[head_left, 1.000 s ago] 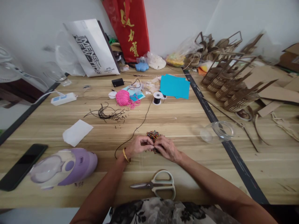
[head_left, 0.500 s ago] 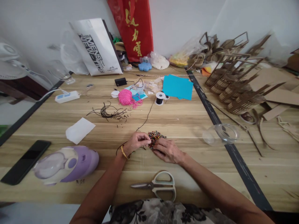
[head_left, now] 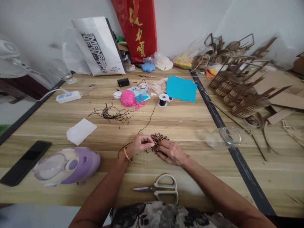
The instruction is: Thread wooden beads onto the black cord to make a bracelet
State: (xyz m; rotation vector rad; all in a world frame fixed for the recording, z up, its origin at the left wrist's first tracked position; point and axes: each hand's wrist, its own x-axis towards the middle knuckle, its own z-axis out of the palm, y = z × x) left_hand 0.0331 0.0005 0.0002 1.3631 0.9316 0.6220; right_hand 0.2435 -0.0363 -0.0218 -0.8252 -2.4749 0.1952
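Observation:
A small pile of multicoloured beads (head_left: 159, 138) lies on the wooden table between my hands. My left hand (head_left: 140, 144), with a gold bangle (head_left: 127, 155) at the wrist, pinches thumb and forefinger together at the pile's left edge; whatever the tips hold is too small to make out. Thin black cord (head_left: 151, 118) runs from a white spool (head_left: 162, 100) down behind this hand, loops left of the wrist and shows again below the fingers. My right hand (head_left: 172, 152) rests its curled fingers against the beads, their tips partly hidden.
Scissors (head_left: 155, 188) lie near the front edge. Leftward are a purple-and-white device (head_left: 68, 166), a phone (head_left: 26, 163), white paper (head_left: 81, 131) and cut black cords (head_left: 111, 113). Pink yarn (head_left: 128, 98) and blue sheets (head_left: 181, 88) lie behind; a clear container (head_left: 231, 136) and woven baskets (head_left: 237, 85) stand right.
Both hands stay almost in place, the left pinch edging very slightly right. The whole view has shifted a little with the head.

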